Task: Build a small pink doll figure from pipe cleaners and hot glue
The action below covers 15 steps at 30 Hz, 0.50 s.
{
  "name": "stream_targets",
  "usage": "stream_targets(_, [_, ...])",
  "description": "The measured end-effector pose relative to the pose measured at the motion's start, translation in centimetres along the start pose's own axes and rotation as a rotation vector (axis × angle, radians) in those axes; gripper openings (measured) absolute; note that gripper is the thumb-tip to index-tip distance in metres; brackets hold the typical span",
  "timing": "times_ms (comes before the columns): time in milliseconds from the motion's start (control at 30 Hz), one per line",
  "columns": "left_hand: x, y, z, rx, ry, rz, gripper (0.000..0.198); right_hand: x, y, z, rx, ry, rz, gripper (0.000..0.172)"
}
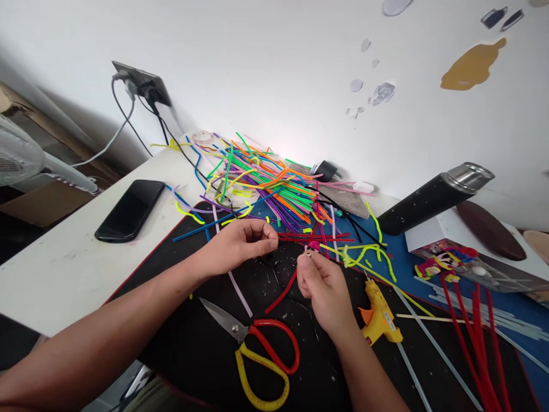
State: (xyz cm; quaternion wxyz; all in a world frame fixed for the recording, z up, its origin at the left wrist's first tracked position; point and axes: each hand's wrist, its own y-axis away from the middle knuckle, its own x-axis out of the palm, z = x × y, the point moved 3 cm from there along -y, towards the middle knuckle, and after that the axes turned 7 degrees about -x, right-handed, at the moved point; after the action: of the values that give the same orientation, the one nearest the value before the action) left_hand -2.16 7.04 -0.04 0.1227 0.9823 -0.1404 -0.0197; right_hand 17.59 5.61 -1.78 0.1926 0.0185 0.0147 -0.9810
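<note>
The magenta piece (pixel 314 245) sits at the right hand's (pixel 323 286) twelve o'clock, pinched in its fingertips. At nine, the left hand's (pixel 242 245) thumb and fingers meet, contents unclear. Scissors (pixel 241 332) lie at seven, a glue gun (pixel 381 312) at four.

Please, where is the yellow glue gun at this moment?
In the head view, the yellow glue gun lies on the black mat, just to the right of the right hand.
</note>
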Motion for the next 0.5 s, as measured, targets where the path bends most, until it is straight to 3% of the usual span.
stream_targets(200, [0.3,0.0,0.1,-0.012,0.017,0.017,0.036,1.2,0.3,0.5,-0.066,0.273,0.06,0.05])
stream_targets(500, [0.7,0.1,0.5,-0.059,0.051,0.049,0.043,1.8,0.2,0.5,-0.049,0.356,0.074,0.043])
